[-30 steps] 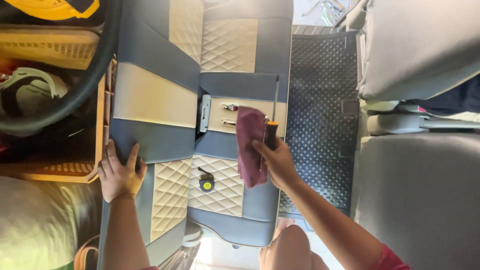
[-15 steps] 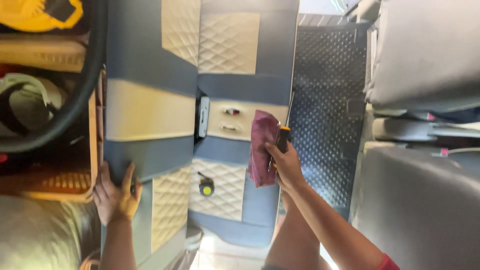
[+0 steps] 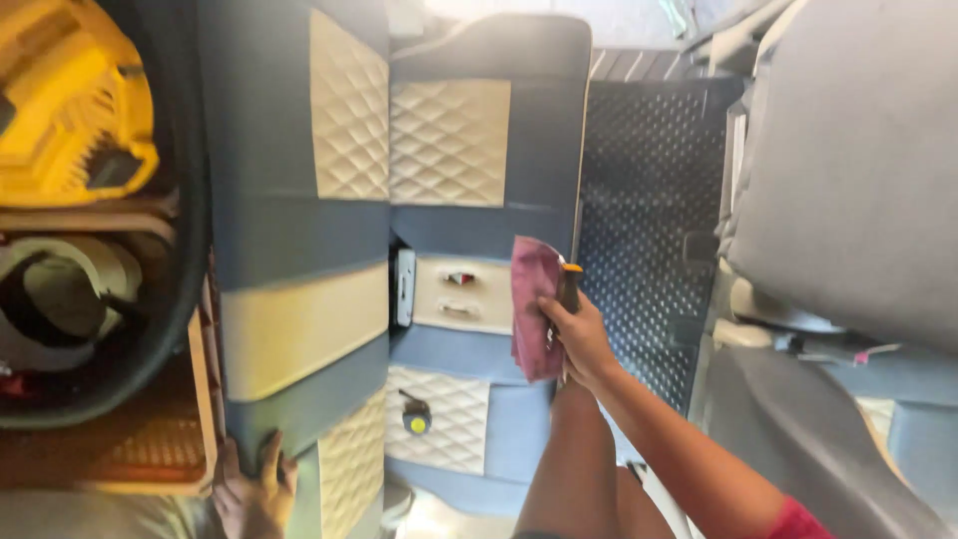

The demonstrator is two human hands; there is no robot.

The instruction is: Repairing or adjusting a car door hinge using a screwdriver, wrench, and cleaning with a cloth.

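Shifted lower, right hand [image 3: 579,337] grip clutches pink cloth [image 3: 532,304], draping leftward.

Right hand [image 3: 579,337] bare, no glove, ring or watch showing, forearm bare all the way up to a short red sleeve [image 3: 798,521] at the frame's bottom edge. Left hand [image 3: 254,494] bare too, its wrist apparently uncovered, though mostly cropped.

A black studded floor mat [image 3: 654,220] lies just right of the blue and cream quilted seat [image 3: 479,150]. A grey seat [image 3: 858,170] stands further right of the mat. Far left of the quilted seat, a yellow machine [image 3: 70,100] sits above a dark curved rim [image 3: 185,289].
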